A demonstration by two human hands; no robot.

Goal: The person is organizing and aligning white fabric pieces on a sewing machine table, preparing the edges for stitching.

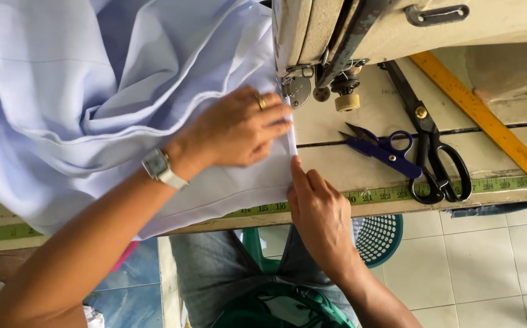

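A large piece of pale blue fabric (93, 103) is spread over the left part of the sewing table and bunched at the back. My left hand (239, 130), with a ring and a wristwatch, lies flat on the fabric just left of the sewing machine's presser foot (299, 91). My right hand (315, 209) pinches the fabric's folded right edge near the table's front, fingers closed on it. The cream sewing machine (397, 24) stands at the back.
On the table to the right lie small blue thread snips (388, 150), big black scissors (434, 152) and a yellow wooden ruler (479, 112). A green measuring tape (397, 193) runs along the table's front edge. A blue plastic basket (379, 237) sits on the tiled floor below.
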